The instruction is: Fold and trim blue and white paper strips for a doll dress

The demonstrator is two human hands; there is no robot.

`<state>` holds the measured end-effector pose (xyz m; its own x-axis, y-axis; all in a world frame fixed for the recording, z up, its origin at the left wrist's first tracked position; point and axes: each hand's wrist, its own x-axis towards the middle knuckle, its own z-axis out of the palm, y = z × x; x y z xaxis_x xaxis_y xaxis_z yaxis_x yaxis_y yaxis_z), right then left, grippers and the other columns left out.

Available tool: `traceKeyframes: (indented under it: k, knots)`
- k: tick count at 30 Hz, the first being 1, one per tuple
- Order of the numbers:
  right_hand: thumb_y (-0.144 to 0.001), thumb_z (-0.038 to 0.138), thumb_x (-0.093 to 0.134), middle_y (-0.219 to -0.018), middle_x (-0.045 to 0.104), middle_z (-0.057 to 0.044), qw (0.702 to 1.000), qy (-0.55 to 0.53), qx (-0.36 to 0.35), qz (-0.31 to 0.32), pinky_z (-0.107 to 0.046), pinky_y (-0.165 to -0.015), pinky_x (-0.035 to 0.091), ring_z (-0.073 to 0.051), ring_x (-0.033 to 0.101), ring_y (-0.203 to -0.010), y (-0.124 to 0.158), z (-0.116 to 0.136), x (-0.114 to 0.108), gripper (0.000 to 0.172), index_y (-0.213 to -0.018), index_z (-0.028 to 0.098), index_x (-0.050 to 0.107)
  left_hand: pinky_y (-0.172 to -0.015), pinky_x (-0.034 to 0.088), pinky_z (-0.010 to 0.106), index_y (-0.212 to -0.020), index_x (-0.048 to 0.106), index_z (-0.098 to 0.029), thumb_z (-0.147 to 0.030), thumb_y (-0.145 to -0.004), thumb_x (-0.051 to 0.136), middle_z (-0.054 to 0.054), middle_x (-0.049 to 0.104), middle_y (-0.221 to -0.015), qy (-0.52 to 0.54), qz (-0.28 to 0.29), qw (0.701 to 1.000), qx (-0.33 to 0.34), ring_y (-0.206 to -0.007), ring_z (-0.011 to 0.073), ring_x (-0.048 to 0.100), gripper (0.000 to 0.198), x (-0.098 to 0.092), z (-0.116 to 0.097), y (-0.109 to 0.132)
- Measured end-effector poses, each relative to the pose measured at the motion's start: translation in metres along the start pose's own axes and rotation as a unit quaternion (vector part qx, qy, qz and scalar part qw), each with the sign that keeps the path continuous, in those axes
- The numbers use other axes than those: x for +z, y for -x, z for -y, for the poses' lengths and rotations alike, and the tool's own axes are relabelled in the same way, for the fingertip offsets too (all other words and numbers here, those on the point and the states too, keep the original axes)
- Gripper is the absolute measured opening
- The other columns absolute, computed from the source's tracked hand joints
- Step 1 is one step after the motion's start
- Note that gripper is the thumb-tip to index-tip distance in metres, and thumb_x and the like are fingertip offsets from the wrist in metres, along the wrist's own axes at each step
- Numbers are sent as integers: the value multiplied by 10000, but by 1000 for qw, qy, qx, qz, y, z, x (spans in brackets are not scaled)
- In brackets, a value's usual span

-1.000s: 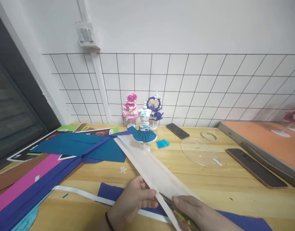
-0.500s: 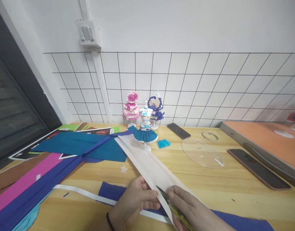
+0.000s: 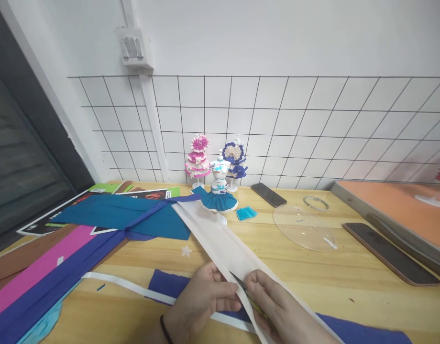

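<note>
Presently I see the left hand (image 3: 214,292) pinching the pale strip (image 3: 231,249) by its edge; just beside, the right hand (image 3: 273,302) grips a dark-bladed cutting tool (image 3: 239,281).

Single head-worn view, facing forward and down
From the wearer's side, it looks over the table (image 3: 313,277) to the gridded wall (image 3: 273,122), left hand (image 3: 209,294) and right hand (image 3: 277,301) close at bottom centre.

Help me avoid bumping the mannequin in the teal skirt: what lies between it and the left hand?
In the head view, the broad white strip lies between the mannequin and the left hand; the star-shaped piece sits left of that stretch.
</note>
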<state>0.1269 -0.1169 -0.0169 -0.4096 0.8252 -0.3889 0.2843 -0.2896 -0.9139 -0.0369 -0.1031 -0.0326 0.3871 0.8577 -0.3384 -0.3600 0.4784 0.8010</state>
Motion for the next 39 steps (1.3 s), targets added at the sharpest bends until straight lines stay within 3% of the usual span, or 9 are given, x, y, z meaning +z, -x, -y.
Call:
traceKeyframes:
  k: [12,19,25,39]
  knots:
    - [-763,712,396,-563,262,86,998,-29,-45,-29,-199,-459,223,-87,242,-504,-6,-9,3,497,-744,215,385,-613,489,248,-881,635,-120,-171,-598,757,72,657,-819,13,-1,1000,3,-656,132,602,312,1,-2,1]
    - [-757,723,386,-549,254,92,999,-35,-31,-23,-205,-425,175,-80,203,-468,-3,-12,4,499,-742,225,361,-626,500,264,-879,605,-123,-193,-656,719,79,667,-828,26,-1,1000,-1,-641,136,626,260,-3,-4,-1]
    - [-788,678,404,-663,325,53,998,-14,-52,-42,-195,-531,296,-105,300,-602,-3,-15,1,468,-759,211,409,-631,503,271,-919,576,-123,-145,-691,660,87,680,-799,54,-19,998,7,-651,150,645,244,-9,-3,-4]
    - [-780,708,366,-503,280,102,999,-21,-21,-17,-193,-399,177,-71,229,-420,-7,-10,2,487,-781,222,381,-632,515,270,-898,611,-115,-150,-649,713,83,672,-835,16,-10,1000,6,-629,130,627,271,-5,1,-2]
